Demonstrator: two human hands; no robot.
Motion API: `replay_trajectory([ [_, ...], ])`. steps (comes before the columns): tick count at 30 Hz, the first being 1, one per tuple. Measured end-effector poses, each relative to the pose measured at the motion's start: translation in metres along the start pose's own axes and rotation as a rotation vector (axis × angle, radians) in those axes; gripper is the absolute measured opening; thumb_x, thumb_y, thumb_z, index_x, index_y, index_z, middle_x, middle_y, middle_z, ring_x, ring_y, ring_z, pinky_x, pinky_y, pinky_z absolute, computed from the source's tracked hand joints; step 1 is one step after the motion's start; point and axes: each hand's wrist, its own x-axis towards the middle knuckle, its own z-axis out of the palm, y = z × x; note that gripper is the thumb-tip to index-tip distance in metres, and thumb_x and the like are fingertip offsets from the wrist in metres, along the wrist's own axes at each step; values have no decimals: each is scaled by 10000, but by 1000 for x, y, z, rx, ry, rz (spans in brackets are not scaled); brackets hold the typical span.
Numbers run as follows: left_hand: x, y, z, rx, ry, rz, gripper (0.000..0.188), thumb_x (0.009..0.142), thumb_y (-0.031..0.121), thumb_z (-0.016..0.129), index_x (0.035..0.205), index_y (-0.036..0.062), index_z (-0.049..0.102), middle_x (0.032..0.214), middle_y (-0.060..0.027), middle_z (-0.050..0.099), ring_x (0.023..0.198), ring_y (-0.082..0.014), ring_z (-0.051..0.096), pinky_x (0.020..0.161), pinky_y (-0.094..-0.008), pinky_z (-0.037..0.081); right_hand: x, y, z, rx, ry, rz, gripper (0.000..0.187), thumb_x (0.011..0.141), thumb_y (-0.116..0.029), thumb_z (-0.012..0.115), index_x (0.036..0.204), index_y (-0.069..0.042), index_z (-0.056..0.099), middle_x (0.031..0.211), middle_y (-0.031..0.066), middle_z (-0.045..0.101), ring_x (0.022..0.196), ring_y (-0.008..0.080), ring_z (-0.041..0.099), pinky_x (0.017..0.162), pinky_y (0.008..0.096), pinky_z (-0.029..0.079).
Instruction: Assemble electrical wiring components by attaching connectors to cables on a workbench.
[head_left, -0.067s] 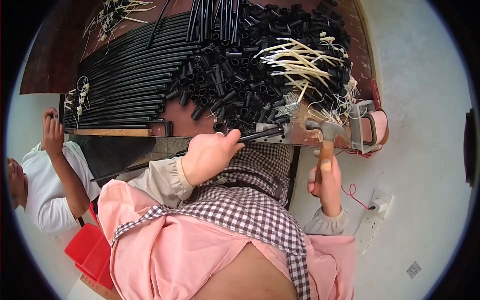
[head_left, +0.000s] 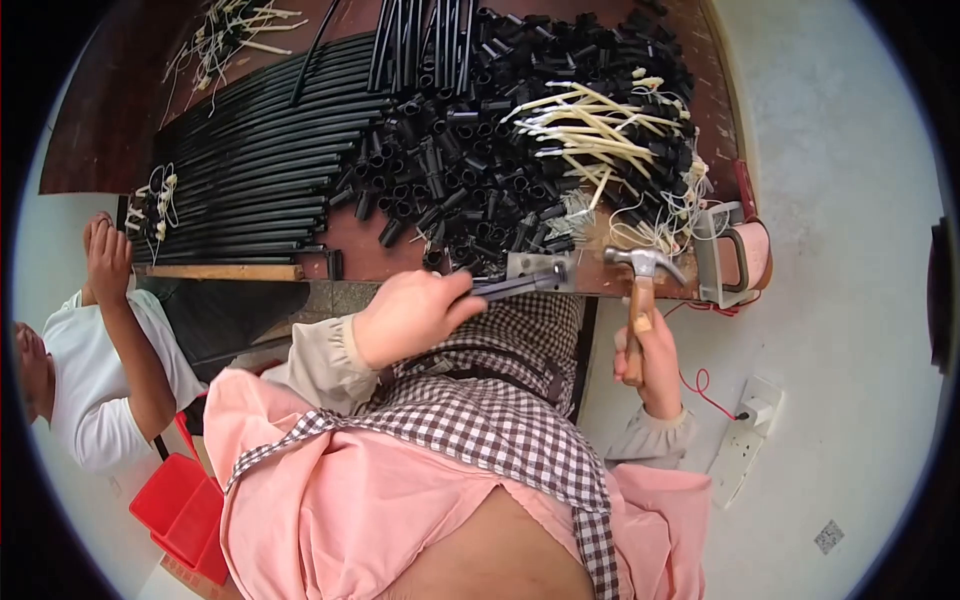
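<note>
Grasping a black tube (head_left: pixel 515 286) in the left hand (head_left: pixel 410 316) and a hammer (head_left: pixel 642 288) in the right hand (head_left: pixel 655 368), tube end at the metal plate (head_left: pixel 520 264) by the table's (head_left: pixel 364 250) edge; seemingly partway through one piece, with many loose black fittings (head_left: pixel 436 165) left.

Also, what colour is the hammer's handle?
The hammer's handle is brown; best seen in the head view.

Hammer head (head_left: pixel 645 262) is smooth, shiny metal on a smooth wooden handle (head_left: pixel 641 302); long rods (head_left: pixel 260 135) and short tube pieces (head_left: pixel 433 165) are glossy black, metal or plastic indeterminate; desk (head_left: pixel 355 245) is scuffed, its edge strip (head_left: pixel 225 271) pale wood; apron (head_left: pixel 470 430) is matt checked cloth.
</note>
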Motion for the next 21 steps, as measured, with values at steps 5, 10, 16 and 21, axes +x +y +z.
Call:
replay_trajectory([
  [5,-11,45,-26,-1114,-210,29,464,849,173,614,1271,44,469,998,-179,616,759,-215,643,647,-344,510,6,-29,63,-955,264,-899,377,822,-77,608,1166,-4,473,785,41,556,667,129,566,572,232,458],
  [10,-34,21,8,-800,255,222,342,885,140,541,1206,23,516,932,-126,613,757,-200,621,654,-345,486,39,-83,78,-485,-329,-1027,336,825,-64,571,1144,32,531,919,86,606,757,126,585,633,255,473],
  [16,-110,9,5,-738,403,-183,159,945,164,436,960,35,527,682,-33,541,550,-126,493,514,-267,391,133,-196,7,-1350,416,-1488,220,931,-136,479,1085,-36,599,849,109,657,753,134,629,652,273,492],
  [21,-64,39,-69,-1305,458,73,174,979,209,417,985,49,486,629,25,436,515,-67,400,467,-223,318,107,-185,16,-584,459,-898,249,934,-154,488,1143,-48,573,1025,126,652,889,174,653,644,249,498],
])
